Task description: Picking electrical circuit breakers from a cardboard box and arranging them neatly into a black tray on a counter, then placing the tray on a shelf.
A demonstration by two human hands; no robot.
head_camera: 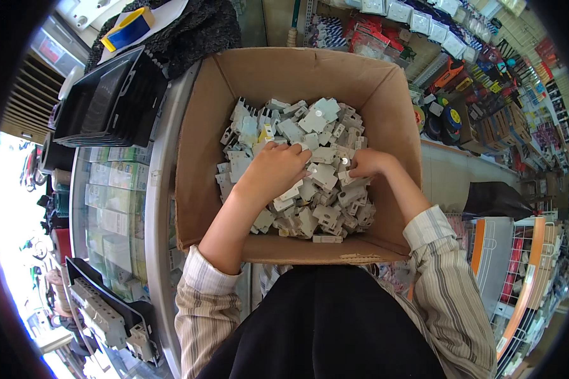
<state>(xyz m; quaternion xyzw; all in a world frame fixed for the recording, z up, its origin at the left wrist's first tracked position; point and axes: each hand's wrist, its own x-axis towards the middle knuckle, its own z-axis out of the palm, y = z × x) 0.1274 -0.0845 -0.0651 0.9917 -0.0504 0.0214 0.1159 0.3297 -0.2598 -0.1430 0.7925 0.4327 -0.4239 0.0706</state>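
An open cardboard box (pixel 308 71) stands before me, holding a heap of off-white modular circuit breakers (pixel 322 175). My left hand (pixel 282 163) reaches over the left middle of the heap, fingers bent down among the pieces. Its fingertips are partly hidden, so a hold is not plain. Near the box's right wall, my right hand (pixel 367 163) has its thumb and fingers at a breaker (pixel 348 179) on the heap. Whether it grips that piece cannot be told. A yellow-marked piece (pixel 265 132) lies just beyond my left hand.
To the left runs a glass display counter (pixel 154 213) with stacked black trays (pixel 109 104) and a tape roll (pixel 128 29) on top. A rack with several mounted breakers (pixel 97 308) stands nearer. Store shelves (pixel 483 90) and a wire rack (pixel 514 279) are on the right.
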